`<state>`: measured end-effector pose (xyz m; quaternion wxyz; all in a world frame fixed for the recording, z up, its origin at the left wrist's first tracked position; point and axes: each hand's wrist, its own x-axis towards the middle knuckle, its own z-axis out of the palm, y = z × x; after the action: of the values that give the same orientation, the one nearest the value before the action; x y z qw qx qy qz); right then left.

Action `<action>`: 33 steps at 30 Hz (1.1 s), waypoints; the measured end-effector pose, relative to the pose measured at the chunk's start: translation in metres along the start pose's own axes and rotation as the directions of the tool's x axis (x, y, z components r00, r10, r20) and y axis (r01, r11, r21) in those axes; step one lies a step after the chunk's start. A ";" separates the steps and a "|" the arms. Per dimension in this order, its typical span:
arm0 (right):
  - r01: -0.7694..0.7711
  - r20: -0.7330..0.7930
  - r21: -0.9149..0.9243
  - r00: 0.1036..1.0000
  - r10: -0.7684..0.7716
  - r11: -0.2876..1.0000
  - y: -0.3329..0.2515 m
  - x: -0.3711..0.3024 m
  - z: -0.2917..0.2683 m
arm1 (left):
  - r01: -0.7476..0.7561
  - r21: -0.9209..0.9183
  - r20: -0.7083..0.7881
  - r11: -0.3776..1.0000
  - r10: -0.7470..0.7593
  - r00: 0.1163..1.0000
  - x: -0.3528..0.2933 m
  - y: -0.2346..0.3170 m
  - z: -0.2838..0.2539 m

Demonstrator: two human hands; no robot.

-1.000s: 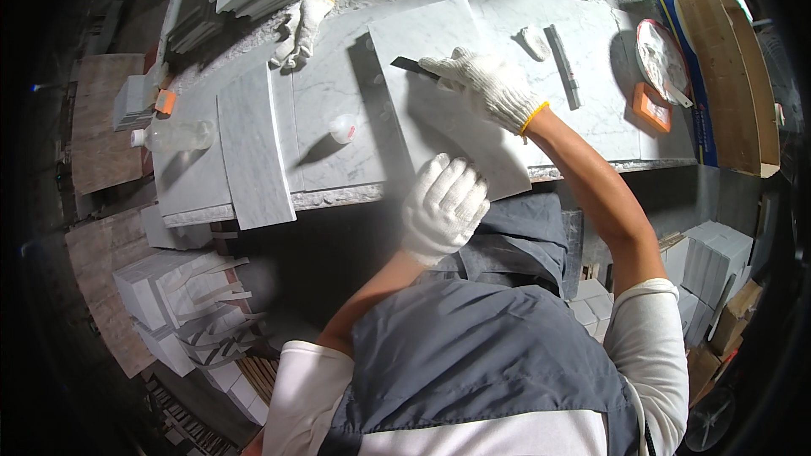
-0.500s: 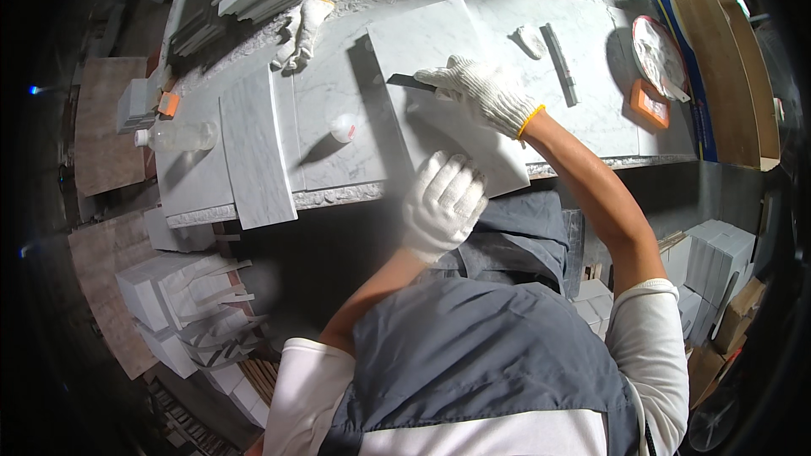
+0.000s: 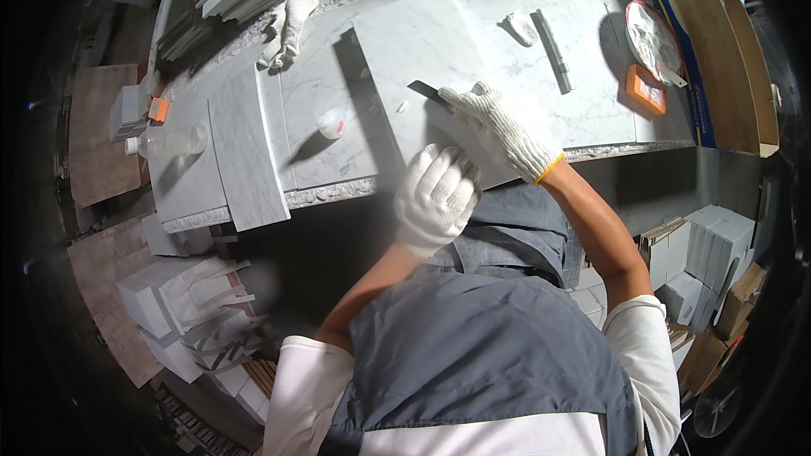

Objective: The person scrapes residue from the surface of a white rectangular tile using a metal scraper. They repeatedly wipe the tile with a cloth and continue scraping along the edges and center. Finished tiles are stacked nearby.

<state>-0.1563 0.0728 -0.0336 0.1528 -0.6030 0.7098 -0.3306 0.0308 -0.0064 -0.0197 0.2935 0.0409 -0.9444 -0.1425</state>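
Observation:
My right hand, in a white knit glove with a yellow cuff, is closed round a dark flat scraper blade. The blade points left over a pale grey-veined marble tile lying at a slant on the bench. My left hand, gloved too, has its fingers bent at the tile's near edge; its thumb is hidden. On the tile, left of the blade, lies a small white fragment. To the left stands a small translucent cup with a red mark.
Further left are another marble tile, a clear bottle and loose gloves. On the right lie a grey stick-like tool, a red-rimmed bowl of white paste, an orange block and a cardboard box.
My right hand has drawn back toward me and slightly right with the scraper blade, which now tilts more. A white fragment shows on the tile. The left hand stays at the near edge.

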 end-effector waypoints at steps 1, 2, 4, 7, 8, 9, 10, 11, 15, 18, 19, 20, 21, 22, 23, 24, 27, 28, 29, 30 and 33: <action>-0.094 0.140 -0.019 0.986 0.096 0.995 0.006 -0.002 0.001 | -0.008 0.005 0.007 1.000 0.008 1.000 0.001 0.000 0.000; -0.145 0.189 -0.030 0.971 0.148 0.989 0.012 -0.001 0.007 | -0.013 0.002 -0.011 1.000 0.013 1.000 0.002 -0.001 0.000; -0.024 0.118 0.256 0.993 -0.007 0.966 0.022 0.002 0.018 | -0.010 -0.004 0.000 1.000 0.010 1.000 0.002 -0.001 0.000; -0.120 0.171 0.242 0.982 0.079 0.963 0.030 0.000 0.027 | -0.002 -0.003 0.023 1.000 0.002 1.000 0.002 -0.001 0.001; -0.202 0.220 0.284 0.965 0.141 0.937 0.031 0.005 0.029 | -0.004 -0.002 -0.013 1.000 0.004 1.000 0.003 -0.001 0.001; -0.285 0.267 0.318 0.942 0.203 0.904 0.029 0.003 0.028 | -0.012 -0.004 -0.040 1.000 0.011 0.999 0.003 0.000 0.002; -0.356 0.303 0.468 0.925 0.231 0.809 0.027 0.009 0.028 | -0.013 0.001 -0.049 1.000 0.013 0.999 0.003 0.000 0.002; -0.383 0.288 0.511 0.920 0.267 0.769 0.023 0.009 0.026 | -0.017 0.002 -0.044 1.000 0.017 0.999 0.004 0.000 0.002; -0.165 0.108 0.109 0.982 0.154 0.980 -0.001 0.000 0.012 | -0.014 -0.033 -0.035 0.999 0.013 0.999 0.005 0.000 0.001; -0.236 0.147 0.377 0.970 0.193 0.896 -0.006 -0.001 0.008 | -0.008 -0.020 -0.034 1.000 0.008 0.999 0.005 0.000 0.001; -0.249 0.143 0.501 0.968 0.204 0.829 -0.004 0.002 0.010 | -0.014 -0.030 -0.037 0.999 0.013 0.999 0.006 0.000 0.001; -0.227 0.121 0.546 0.974 0.192 0.807 -0.003 0.001 0.012 | -0.016 -0.038 -0.027 0.999 0.015 1.000 0.006 0.000 0.001; -0.204 0.099 0.588 0.979 0.180 0.783 -0.001 0.002 0.015 | -0.010 -0.049 -0.009 0.999 0.009 1.000 0.006 0.000 0.000; -0.149 0.058 0.558 0.988 0.141 0.816 -0.001 -0.001 0.018 | -0.013 -0.048 -0.012 0.999 0.012 1.000 0.006 0.000 0.000; -0.152 0.097 0.500 0.988 0.119 0.853 0.001 -0.001 0.020 | -0.013 -0.049 -0.011 0.999 0.012 1.000 0.006 0.000 -0.001; -0.163 0.078 0.559 0.986 0.144 0.813 0.003 0.000 0.021 | -0.017 -0.050 -0.012 0.999 0.016 1.000 0.006 0.000 -0.001; -0.334 0.260 0.489 0.938 0.231 0.806 0.006 0.003 0.017 | -0.016 -0.048 -0.009 0.999 0.015 1.000 0.005 0.000 -0.001; -0.356 0.324 0.362 0.915 0.242 0.862 0.008 0.004 0.013 | -0.019 -0.043 -0.018 0.999 0.018 1.000 0.004 0.000 -0.001; -0.319 0.324 0.326 0.922 0.212 0.890 0.006 0.004 0.012 | -0.017 -0.043 -0.027 0.999 0.016 1.000 0.004 0.001 0.000; -0.281 0.324 0.289 0.928 0.182 0.915 0.006 0.004 0.009 | -0.004 -0.048 -0.018 0.999 0.003 1.000 0.003 0.001 0.000; -0.246 0.264 0.450 0.955 0.135 0.858 0.000 -0.001 0.007 | -0.023 -0.034 -0.062 0.999 0.021 0.998 0.001 0.002 0.001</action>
<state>-0.1516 0.0721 -0.0385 0.4078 -0.5058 0.6409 -0.4088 0.0291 -0.0049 -0.0193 0.3246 0.0299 -0.9327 -0.1542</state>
